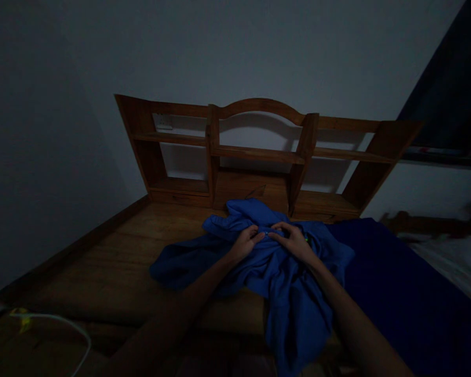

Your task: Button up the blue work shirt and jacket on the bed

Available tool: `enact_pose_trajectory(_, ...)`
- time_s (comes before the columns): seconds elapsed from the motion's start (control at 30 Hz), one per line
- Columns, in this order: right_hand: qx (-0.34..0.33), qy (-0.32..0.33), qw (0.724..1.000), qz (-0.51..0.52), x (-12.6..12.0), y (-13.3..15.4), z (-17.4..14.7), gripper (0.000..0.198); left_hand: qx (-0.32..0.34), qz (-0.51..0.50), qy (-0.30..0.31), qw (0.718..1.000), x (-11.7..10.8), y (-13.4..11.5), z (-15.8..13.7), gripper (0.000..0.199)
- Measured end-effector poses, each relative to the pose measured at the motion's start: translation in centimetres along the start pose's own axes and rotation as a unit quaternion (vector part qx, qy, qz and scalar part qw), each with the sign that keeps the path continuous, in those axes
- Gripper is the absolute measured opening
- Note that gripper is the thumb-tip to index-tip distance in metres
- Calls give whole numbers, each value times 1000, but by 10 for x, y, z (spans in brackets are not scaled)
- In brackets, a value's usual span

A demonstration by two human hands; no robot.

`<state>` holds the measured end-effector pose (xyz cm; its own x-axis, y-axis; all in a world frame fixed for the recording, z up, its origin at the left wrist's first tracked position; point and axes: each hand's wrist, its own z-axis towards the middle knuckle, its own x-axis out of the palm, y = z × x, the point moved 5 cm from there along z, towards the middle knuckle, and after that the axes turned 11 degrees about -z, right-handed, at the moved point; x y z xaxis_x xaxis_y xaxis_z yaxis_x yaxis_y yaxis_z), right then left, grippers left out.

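A rumpled blue shirt (259, 272) lies spread over the wooden desk top, one part hanging over the front edge. Near the shirt's upper middle, my left hand (245, 244) pinches a fold of the cloth between thumb and fingers. Opposite it, my right hand (295, 242) grips the same stretch of fabric, its thumb pointing toward the left thumb. Between the two thumbs is a small shiny spot, perhaps a button (266, 233). The dim light hides finer detail. A tiny green spot shows beside my right hand.
A wooden shelf unit (257, 155) with several compartments stands at the back of the desk (113, 256), against a pale wall. Dark blue cloth (396, 293) covers the surface on the right. A pale cable (73, 323) curves at lower left. A wall socket (164, 122) shows behind the shelf.
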<state>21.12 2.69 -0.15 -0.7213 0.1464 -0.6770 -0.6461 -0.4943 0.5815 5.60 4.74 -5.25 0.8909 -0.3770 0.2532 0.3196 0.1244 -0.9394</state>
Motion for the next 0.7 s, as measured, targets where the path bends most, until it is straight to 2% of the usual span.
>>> enact_pose_trajectory(0.17,3,9,1000,1,-1,-1,-1,28,-22,-24,-12,999,1,-2,-2,40)
enact_pose_trajectory(0.37,3,29,999,20,-3,-1,-2,26,-59,-38,22,997,6,-14,-8,36)
enact_pose_trajectory(0.53,12,28,999,36,-3,-1,-2,27,-48,-35,57,997,8,-17,-9,39)
enact_pose_trajectory(0.7,3,33,999,42,-5,3,-2,27,-31,6,52,998,6,-17,-8,40)
